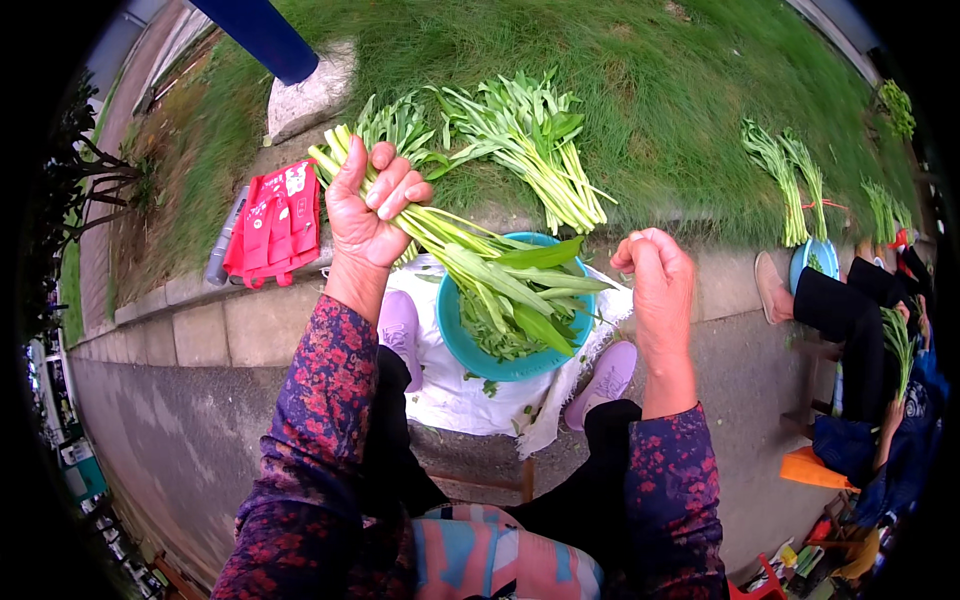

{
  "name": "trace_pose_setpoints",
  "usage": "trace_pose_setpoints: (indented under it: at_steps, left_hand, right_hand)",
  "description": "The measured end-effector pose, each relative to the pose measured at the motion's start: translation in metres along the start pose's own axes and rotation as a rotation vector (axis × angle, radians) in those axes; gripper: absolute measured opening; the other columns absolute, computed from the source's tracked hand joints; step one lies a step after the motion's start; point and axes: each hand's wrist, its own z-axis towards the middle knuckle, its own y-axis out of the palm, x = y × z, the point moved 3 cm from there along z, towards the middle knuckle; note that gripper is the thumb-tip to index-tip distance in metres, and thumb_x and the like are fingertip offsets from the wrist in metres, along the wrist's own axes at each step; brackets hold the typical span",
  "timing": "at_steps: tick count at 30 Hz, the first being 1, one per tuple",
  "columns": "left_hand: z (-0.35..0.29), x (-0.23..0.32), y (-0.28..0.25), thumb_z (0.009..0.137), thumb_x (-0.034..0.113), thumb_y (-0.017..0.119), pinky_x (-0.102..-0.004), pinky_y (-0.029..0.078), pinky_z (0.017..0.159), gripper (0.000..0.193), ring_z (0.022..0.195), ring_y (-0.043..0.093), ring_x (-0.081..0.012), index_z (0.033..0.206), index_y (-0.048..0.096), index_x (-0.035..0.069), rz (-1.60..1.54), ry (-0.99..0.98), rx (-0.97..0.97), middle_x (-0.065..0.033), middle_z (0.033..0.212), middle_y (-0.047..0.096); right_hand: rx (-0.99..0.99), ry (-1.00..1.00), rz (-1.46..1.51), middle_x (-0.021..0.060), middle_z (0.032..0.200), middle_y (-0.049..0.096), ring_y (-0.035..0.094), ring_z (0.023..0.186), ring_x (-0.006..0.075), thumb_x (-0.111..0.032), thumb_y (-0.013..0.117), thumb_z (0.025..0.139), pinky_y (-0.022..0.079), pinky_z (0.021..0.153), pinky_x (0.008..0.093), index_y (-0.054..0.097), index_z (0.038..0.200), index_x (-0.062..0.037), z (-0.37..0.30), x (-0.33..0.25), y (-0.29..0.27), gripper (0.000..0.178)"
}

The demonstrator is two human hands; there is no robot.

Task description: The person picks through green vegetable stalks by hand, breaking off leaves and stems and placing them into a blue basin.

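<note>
Greens (480, 265), gripped at the stems by the left hand (368, 205), slant leaf-tips down-right over the bowl (455, 335).

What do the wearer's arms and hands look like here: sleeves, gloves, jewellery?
Both forearms wear long dark purple sleeves with a red and pink floral print, ending at the wrists. The left hand and right hand are bare: no gloves, and no rings or watch visible.

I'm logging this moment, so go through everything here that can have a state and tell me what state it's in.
left hand: shut on the bunch of greens, raised over the basin
bunch of greens: held by its stems, leaves hanging toward the basin
right hand: fingers pinched together, what they hold too small to tell
teal basin: on the white cloth, part-filled with greens
bundles of greens: lying on the grass
red bag: lying flat on the kerb
</note>
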Motion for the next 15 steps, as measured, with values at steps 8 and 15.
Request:
trace_pose_setpoints:
  at_steps: [8,15]
  left_hand:
    - [0.003,0.003,-0.02,0.092,0.032,0.053,-0.0275,0.04,0.065,0.029,0.045,0.029,-0.0108,0.077,0.049,0.007,-0.041,0.101,0.323,0.0039,0.052,0.029]
    - [0.005,0.001,-0.031,0.087,0.032,0.061,-0.034,0.044,0.073,0.029,0.049,0.038,-0.0146,0.077,0.047,0.009,0.015,0.14,0.478,0.0006,0.055,0.036]
  right_hand:
    - [-0.042,-0.029,0.025,-0.0003,0.074,0.061,0.051,0.065,0.0038,-0.005,0.062,0.084,0.043,0.061,0.0199,0.063,0.087,-0.0005,-0.002,0.006,0.016,0.006]
    - [-0.064,-0.039,-0.027,0.0009,0.077,0.064,0.055,0.066,0.0053,0.0,0.062,0.081,0.047,0.064,0.0211,0.064,0.09,-0.0011,-0.001,0.01,0.025,0.009]
